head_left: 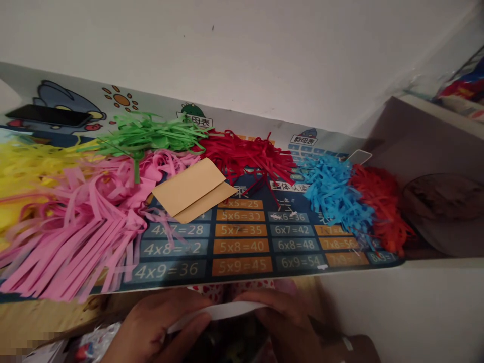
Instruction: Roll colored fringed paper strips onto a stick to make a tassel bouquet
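Below the table edge, my left hand [159, 320] and my right hand [283, 317] are both closed on a white strip [235, 310]. The strip runs between them, slightly bowed, with thumbs on the near side. Whether it is paper or plastic I cannot tell. On the table lie bunches of cut fringe: pink fringe [71, 237], green fringe [151, 133], dark red fringe [245, 154], blue fringe [336, 191], orange-red fringe [381, 206] and yellow fringe [26, 171]. A folded tan paper [191, 189] rests among them.
A printed mat [242, 264] with times tables covers the tabletop and rises against the wall. A dark phone [49, 116] leans at the back left. On the right stands a grey box [434, 146]. A plastic-wrapped item [96, 343] lies below the table at left.
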`<action>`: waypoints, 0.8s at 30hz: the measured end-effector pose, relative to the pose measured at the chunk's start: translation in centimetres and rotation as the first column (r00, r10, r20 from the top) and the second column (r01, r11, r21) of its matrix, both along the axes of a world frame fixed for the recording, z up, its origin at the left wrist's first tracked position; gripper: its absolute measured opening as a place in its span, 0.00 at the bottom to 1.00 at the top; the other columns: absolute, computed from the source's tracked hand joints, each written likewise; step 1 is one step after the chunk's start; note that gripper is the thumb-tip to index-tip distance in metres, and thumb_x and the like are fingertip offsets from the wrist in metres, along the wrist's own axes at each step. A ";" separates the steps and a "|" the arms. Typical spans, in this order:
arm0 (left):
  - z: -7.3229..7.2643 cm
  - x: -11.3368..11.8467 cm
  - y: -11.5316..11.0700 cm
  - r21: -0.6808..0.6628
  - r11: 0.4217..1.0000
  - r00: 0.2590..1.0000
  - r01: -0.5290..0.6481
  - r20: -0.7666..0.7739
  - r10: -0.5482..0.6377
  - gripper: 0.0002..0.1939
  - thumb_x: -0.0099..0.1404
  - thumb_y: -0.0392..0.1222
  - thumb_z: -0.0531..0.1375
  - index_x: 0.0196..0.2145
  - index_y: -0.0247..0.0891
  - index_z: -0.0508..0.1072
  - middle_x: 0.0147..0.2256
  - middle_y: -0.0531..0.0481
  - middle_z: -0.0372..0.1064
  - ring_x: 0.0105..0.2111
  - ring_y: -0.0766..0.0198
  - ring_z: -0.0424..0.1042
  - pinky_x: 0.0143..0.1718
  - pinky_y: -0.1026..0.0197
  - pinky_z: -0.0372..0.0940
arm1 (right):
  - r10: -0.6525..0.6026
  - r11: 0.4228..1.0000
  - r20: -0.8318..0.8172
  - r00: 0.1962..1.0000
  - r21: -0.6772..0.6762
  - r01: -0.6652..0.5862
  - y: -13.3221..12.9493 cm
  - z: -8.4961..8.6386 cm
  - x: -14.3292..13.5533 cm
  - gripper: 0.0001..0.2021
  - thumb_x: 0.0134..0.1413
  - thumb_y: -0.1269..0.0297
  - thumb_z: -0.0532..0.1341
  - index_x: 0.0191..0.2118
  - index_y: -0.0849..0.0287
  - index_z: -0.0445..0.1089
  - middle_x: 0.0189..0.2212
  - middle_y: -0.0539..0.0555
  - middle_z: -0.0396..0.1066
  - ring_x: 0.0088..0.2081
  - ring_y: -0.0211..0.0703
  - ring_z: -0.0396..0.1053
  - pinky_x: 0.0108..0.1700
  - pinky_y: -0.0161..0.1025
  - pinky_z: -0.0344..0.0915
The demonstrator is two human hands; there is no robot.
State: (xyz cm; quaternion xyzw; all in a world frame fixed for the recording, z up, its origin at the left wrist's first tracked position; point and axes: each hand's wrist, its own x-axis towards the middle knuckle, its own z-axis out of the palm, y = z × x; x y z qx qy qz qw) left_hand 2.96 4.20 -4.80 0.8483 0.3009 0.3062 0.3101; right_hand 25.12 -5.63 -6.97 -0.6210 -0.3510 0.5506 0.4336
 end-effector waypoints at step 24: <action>-0.7 0.2 -0.9 -0.089 0.996 0.998 0.019 0.058 -0.014 0.08 0.66 0.48 0.57 0.37 0.49 0.77 0.28 0.58 0.78 0.24 0.69 0.75 0.28 0.73 0.69 | 0.076 0.984 0.159 0.984 0.149 -0.100 -0.6 0.5 -0.5 0.19 0.54 0.45 0.61 0.38 0.55 0.77 0.34 0.56 0.77 0.36 0.47 0.74 0.37 0.38 0.69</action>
